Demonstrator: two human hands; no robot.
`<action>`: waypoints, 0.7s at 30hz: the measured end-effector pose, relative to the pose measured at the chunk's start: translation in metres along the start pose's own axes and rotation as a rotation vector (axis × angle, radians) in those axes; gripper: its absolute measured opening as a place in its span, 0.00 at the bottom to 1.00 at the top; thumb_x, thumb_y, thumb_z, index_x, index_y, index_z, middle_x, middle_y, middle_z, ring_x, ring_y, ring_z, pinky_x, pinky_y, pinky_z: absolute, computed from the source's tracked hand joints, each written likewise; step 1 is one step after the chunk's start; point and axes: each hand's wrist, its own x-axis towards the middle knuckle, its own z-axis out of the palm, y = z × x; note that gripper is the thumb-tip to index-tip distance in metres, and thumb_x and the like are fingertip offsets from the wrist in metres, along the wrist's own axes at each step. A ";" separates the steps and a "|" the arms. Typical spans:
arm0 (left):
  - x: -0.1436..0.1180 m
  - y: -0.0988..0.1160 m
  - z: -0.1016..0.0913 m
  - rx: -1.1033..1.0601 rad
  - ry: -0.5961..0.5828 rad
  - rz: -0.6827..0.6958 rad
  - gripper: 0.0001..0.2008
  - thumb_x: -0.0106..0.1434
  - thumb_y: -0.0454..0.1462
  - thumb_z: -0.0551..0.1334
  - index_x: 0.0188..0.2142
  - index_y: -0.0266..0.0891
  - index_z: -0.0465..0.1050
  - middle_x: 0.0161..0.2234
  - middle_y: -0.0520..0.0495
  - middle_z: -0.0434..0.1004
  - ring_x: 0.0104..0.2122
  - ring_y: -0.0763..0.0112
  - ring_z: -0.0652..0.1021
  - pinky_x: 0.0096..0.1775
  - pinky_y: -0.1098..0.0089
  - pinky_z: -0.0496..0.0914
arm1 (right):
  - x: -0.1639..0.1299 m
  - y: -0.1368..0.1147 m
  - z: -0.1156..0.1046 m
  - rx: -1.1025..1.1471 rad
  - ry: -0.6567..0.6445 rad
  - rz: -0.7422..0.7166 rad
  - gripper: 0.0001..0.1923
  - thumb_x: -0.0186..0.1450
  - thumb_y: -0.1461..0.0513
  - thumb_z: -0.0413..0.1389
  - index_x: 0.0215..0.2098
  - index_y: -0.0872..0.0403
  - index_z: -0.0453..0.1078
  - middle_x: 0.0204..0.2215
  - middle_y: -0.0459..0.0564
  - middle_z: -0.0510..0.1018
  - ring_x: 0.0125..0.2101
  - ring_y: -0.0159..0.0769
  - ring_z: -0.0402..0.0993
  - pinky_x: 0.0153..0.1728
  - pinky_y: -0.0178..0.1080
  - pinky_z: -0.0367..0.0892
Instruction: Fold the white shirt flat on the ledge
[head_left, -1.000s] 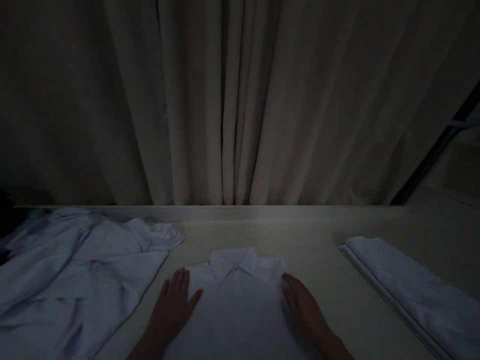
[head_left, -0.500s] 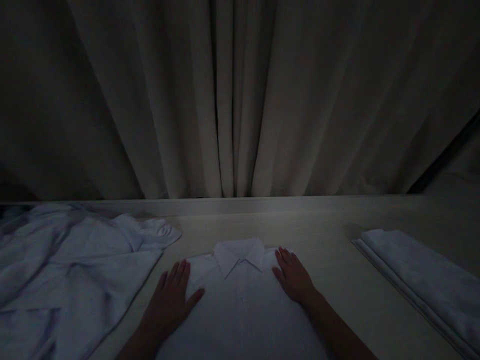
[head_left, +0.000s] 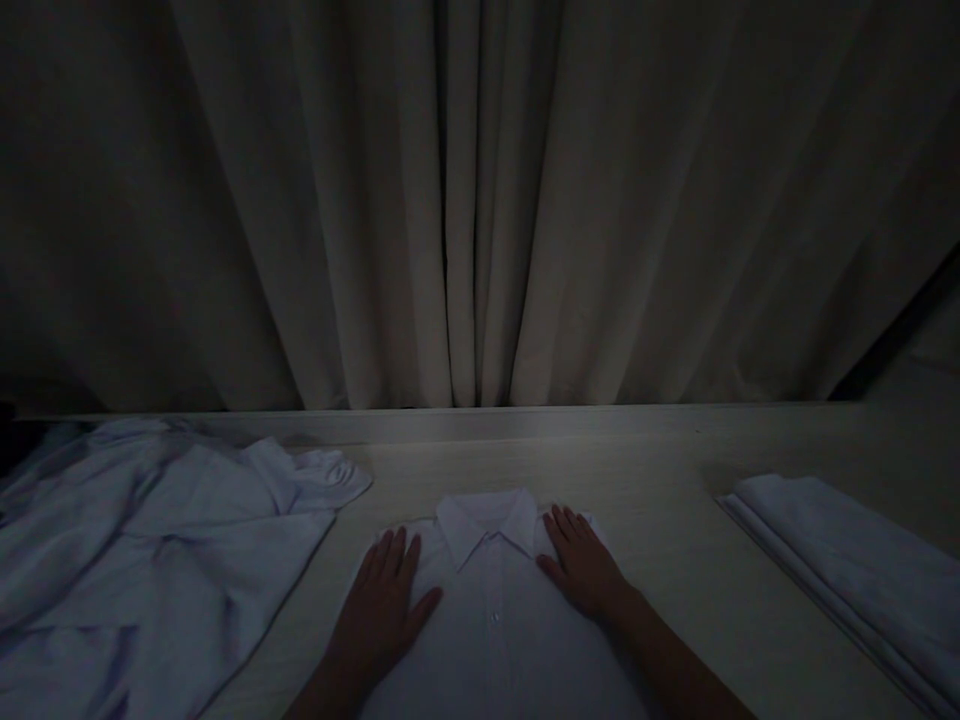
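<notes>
Left hand, right hand, both flat on folded shirt

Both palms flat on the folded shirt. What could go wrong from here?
1. The left hand and right hand press beside the collar; sliding them might crease the folded shirt.
2. The crumpled shirts lie close on the left; a wide sweep could snag them.
3. The light is dim, so small wrinkles may go unseen.
</notes>
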 end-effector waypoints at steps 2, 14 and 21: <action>0.001 -0.001 0.006 -0.020 0.000 -0.026 0.38 0.56 0.60 0.51 0.60 0.41 0.57 0.62 0.35 0.60 0.62 0.46 0.60 0.59 0.50 0.62 | 0.003 0.002 0.005 -0.003 0.010 0.010 0.41 0.64 0.40 0.31 0.66 0.57 0.44 0.67 0.58 0.44 0.66 0.47 0.36 0.65 0.51 0.38; 0.003 -0.001 0.000 -0.077 -0.103 -0.103 0.44 0.54 0.63 0.49 0.63 0.41 0.50 0.65 0.33 0.52 0.63 0.42 0.53 0.60 0.47 0.59 | 0.006 0.011 0.016 -0.044 0.097 0.055 0.42 0.62 0.37 0.33 0.66 0.51 0.44 0.67 0.55 0.44 0.66 0.50 0.35 0.64 0.54 0.35; 0.002 -0.002 0.001 -0.075 -0.079 -0.117 0.46 0.53 0.64 0.50 0.62 0.36 0.52 0.64 0.30 0.53 0.63 0.42 0.55 0.60 0.48 0.59 | 0.006 0.012 0.017 -0.025 0.095 0.075 0.41 0.62 0.37 0.33 0.66 0.51 0.44 0.67 0.54 0.43 0.66 0.48 0.35 0.65 0.53 0.34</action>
